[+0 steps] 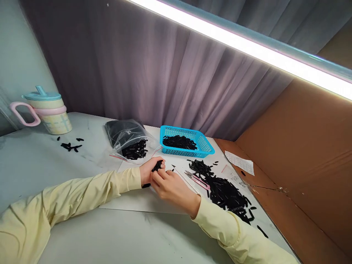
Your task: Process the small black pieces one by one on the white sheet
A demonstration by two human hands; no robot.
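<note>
My left hand (146, 173) is curled around a small bunch of slim black pieces (157, 165), whose exact kind I cannot make out. Against it, my right hand (173, 187) has its fingers bent and pressed together at the lower edge of the bunch; what sits between those fingertips is hidden. Both hands are above a white sheet (132, 200). Just right of them lie thread snips with pink handles (202, 181) and a slender pointed tool (178, 170). A large loose pile of the same black pieces (227, 192) spreads beyond the snips.
A blue perforated basket (206, 149) with black pieces stands behind the hands. Left of it lies an open clear zip bag (123, 141) spilling more. A handled tumbler (56, 119) is at far left, near several loose pieces (70, 147). Paper (239, 162) lies at right.
</note>
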